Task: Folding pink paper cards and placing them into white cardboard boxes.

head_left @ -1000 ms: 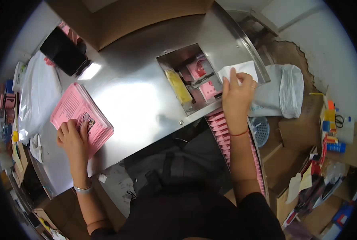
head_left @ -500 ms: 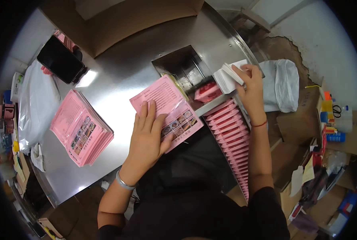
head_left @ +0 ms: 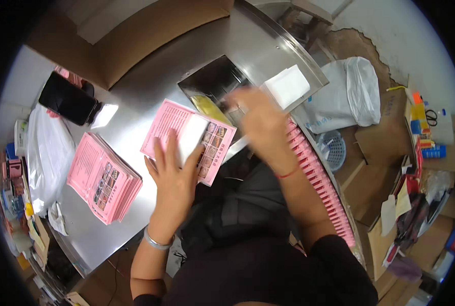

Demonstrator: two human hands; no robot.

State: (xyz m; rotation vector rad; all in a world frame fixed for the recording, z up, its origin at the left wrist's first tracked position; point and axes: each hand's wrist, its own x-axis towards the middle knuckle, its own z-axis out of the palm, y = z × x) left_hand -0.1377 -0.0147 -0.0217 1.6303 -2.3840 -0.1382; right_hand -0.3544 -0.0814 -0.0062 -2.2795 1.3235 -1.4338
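Left hand [head_left: 174,176] flat on pink leaflet [head_left: 187,140]; right hand [head_left: 260,122] blurred above tray [head_left: 212,81].

Looks like a small packing workshop: a steel-topped work table [head_left: 135,86] with a stack of pink printed leaflets [head_left: 102,178], a long row of pink packets [head_left: 317,181] along the edge, brown cardboard boxes [head_left: 378,143] and a white plastic sack [head_left: 347,94] crowding the floor

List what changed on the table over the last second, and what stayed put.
The left hand left the pink stack, drew one pink leaflet to the table's near edge and presses it flat; a white packet now lies on it. The right hand, blurred, swung from the white packets toward the metal bin. Stack, phone unmoved.
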